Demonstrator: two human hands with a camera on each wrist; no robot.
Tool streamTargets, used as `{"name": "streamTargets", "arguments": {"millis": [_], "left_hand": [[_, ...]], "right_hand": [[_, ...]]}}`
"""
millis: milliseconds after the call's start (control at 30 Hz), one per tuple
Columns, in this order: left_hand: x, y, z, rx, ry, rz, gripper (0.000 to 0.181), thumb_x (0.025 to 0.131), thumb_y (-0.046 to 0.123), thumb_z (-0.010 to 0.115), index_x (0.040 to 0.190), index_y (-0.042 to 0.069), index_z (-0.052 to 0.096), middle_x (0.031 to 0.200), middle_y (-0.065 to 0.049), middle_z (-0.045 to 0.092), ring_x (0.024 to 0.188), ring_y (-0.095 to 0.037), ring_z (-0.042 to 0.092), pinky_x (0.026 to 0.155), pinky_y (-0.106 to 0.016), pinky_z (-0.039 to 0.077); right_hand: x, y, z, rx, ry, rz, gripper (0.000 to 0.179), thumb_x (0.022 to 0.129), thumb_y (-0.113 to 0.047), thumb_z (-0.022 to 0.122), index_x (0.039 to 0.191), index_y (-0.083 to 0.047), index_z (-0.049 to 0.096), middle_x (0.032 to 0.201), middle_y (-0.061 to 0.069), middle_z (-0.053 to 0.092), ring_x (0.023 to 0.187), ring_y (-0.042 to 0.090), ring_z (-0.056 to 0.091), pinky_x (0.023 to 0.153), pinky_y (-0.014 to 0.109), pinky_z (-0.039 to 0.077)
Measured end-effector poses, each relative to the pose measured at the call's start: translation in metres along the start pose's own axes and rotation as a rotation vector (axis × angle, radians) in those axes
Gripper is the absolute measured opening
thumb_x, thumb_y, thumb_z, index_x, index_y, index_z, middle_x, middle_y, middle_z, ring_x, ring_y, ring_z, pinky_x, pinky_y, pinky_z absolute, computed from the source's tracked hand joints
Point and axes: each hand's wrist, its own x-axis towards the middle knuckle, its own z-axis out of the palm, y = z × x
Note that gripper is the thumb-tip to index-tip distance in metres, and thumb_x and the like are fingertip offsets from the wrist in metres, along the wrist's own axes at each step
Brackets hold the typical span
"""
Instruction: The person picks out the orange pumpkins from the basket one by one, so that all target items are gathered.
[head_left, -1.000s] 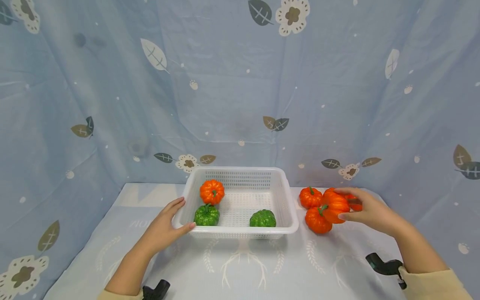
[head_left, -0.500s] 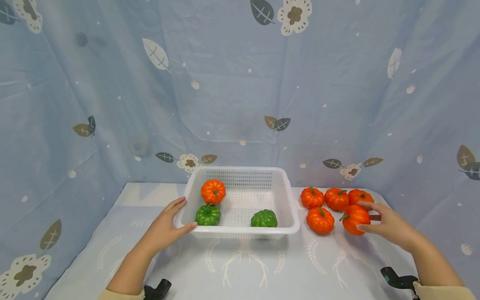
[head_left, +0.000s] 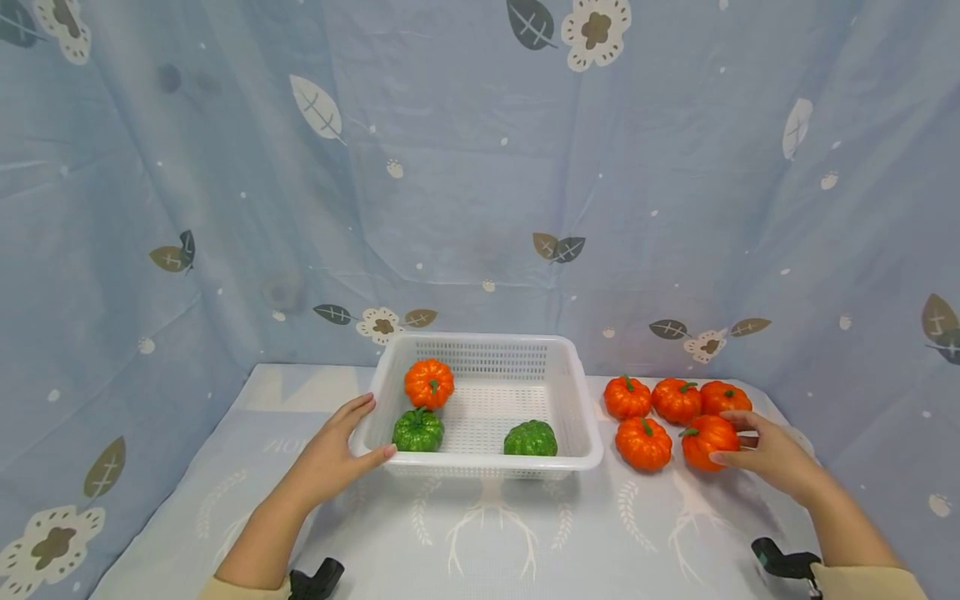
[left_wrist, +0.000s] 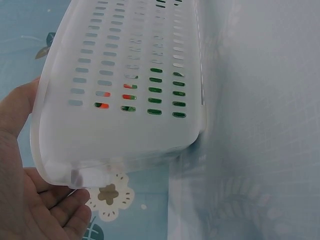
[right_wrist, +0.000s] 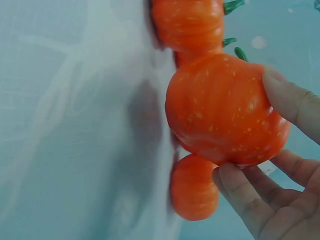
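Note:
My right hand [head_left: 776, 458] grips a small orange pumpkin [head_left: 707, 443] with a green stem, at the front right of a group of orange pumpkins. In the right wrist view, thumb and fingers pinch this pumpkin [right_wrist: 225, 110] from one side. My left hand [head_left: 330, 454] holds the near left corner of a white plastic basket [head_left: 487, 461], the thumb at the front rim and the fingers along the left side. Inside the basket lie an orange pumpkin [head_left: 429, 384], a green pumpkin [head_left: 417, 430] touching it, and another green pumpkin [head_left: 531, 438] at the front right.
Right of the basket, a back row holds three orange pumpkins: left [head_left: 627, 397], middle [head_left: 677, 401] and right [head_left: 724, 398]. One more orange pumpkin [head_left: 643, 444] sits in front of them. A pale patterned cloth covers the table [head_left: 420, 542]; a blue curtain [head_left: 465, 192] hangs behind.
My right hand has carried the orange pumpkin rightward and lowered it to the front right of the group, with a slight shift in the last half second. My left hand stays on the basket.

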Motion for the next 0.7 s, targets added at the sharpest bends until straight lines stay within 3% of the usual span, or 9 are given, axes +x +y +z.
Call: {"name": "streamTargets", "arguments": {"millis": [467,700], "left_hand": [[0.000,-0.001,-0.001,-0.008,0.000,-0.003,0.089,0.087,0.052,0.074,0.152,0.001,0.039,0.161,-0.013,0.031,0.140,-0.045,0.037,0.105,-0.067,0.036],[0.000,0.001,-0.002,0.000,-0.001,-0.006,0.089,0.087,0.053,0.073,0.152,0.001,0.039,0.161,-0.013,0.031,0.140,-0.045,0.038,0.104,-0.067,0.037]], "right_hand": [[0.006,0.019,0.000,0.014,-0.039,0.080,0.088,0.091,-0.041,0.074,0.140,0.019,0.032,0.138,0.040,0.042,0.121,0.054,0.050,0.091,0.053,0.054],[0.004,0.031,-0.007,0.021,-0.093,0.100,0.086,0.092,-0.035,0.073,0.144,0.016,0.028,0.134,0.041,0.047,0.120,0.053,0.051,0.091,0.055,0.053]]}}
